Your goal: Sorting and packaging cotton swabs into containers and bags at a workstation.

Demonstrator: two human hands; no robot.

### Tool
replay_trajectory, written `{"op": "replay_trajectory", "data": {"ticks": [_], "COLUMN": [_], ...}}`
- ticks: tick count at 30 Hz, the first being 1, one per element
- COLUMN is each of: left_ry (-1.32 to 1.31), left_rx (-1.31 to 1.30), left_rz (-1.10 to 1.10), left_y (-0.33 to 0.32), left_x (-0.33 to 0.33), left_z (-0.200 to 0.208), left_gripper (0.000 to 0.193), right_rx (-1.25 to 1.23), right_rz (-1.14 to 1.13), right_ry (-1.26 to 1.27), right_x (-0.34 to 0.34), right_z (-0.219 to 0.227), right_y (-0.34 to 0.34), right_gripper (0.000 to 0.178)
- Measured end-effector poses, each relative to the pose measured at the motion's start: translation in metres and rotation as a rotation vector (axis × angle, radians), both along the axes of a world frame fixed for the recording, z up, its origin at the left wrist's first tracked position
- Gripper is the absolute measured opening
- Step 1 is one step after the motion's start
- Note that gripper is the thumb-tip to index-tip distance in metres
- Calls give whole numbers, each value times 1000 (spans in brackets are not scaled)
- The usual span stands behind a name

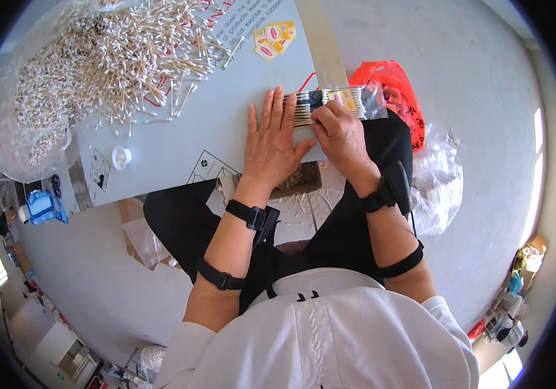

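My left hand (pixel 270 146) lies flat on the table with its fingers stretched out, their right side against the end of a clear plastic packet of cotton swabs (pixel 303 114). The packet lies across the table's right edge, with a yellow card (pixel 343 98) showing inside it. Over its near side, my right hand (pixel 341 137) is closed, thumb and fingers pinched at the packet. What exactly sits between those fingertips is hidden.
A large heap of loose cotton swabs (pixel 129 55) spills from a clear bag at the far left. Several yellow cards (pixel 274 39) and a small white round container (pixel 121 157) are on the table (pixel 180 139). Right of it sit a red plastic bag (pixel 407 97) and a clear bag (pixel 438 185).
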State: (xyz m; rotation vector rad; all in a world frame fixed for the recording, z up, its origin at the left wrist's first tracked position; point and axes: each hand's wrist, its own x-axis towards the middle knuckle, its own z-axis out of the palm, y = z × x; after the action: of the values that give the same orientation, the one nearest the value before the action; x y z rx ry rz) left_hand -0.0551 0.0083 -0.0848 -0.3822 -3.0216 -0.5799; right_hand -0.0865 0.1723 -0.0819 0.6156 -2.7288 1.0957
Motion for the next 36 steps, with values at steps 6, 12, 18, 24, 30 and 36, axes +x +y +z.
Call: {"op": "replay_trajectory", "data": {"ticks": [6, 12, 18, 24, 30, 36], "left_ry": [-4, -13, -9, -3, -6, -9], "left_rx": [-8, -23, -27, -43, -14, -65], "left_rz": [10, 10, 16, 14, 17, 18], "left_y": [0, 0, -1, 0, 1, 0], "left_x": [0, 0, 1, 0, -1, 0], "left_z": [-2, -3, -4, -3, -3, -5], "left_gripper": [88, 87, 86, 86, 82, 71], "right_rx": [-69, -69, -39, 17, 0, 29], "right_rz": [17, -24, 98, 53, 41, 107], "right_ry": [-25, -99, -132, -105, -195, -172], "right_x": [1, -2, -6, -8, -11, -8], "right_z": [-3, 1, 7, 3, 6, 14], "right_y": [2, -3, 4, 1, -1, 13], "right_gripper": [9, 7, 6, 5, 8, 15]}}
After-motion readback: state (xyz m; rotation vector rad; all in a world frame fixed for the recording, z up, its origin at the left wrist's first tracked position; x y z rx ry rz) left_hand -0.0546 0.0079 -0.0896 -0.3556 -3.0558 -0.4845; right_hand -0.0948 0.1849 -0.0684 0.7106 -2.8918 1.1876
